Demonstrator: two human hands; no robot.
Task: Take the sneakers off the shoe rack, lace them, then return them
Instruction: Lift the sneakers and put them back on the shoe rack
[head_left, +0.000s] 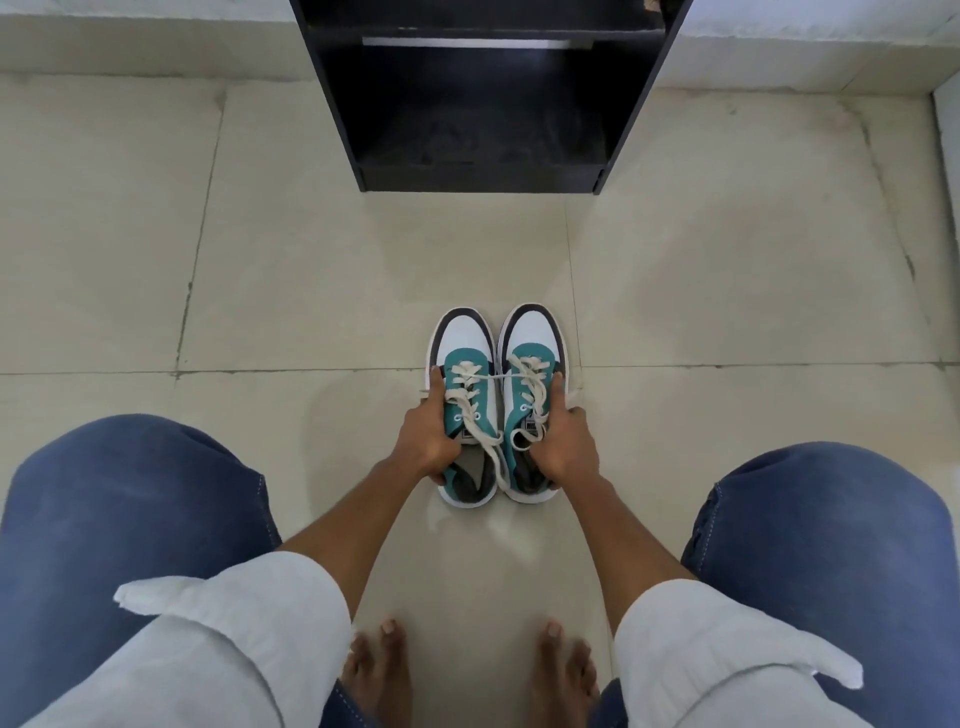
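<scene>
Two teal, white and dark grey sneakers stand side by side on the tiled floor, toes pointing away from me. My left hand (423, 434) grips the outer side of the left sneaker (464, 343). My right hand (563, 441) grips the outer side of the right sneaker (531, 332). Cream laces (470, 410) run through the eyelets of both shoes, and one strand stretches across from one shoe to the other. The black shoe rack (483, 176) stands ahead of the sneakers, and its lower shelf holds nothing.
My knees in blue jeans (114, 499) frame the scene on both sides, and my bare feet (379, 670) rest on the floor below. Pale floor tiles (311, 291) stretch between the sneakers and the rack. A white wall base runs behind the rack.
</scene>
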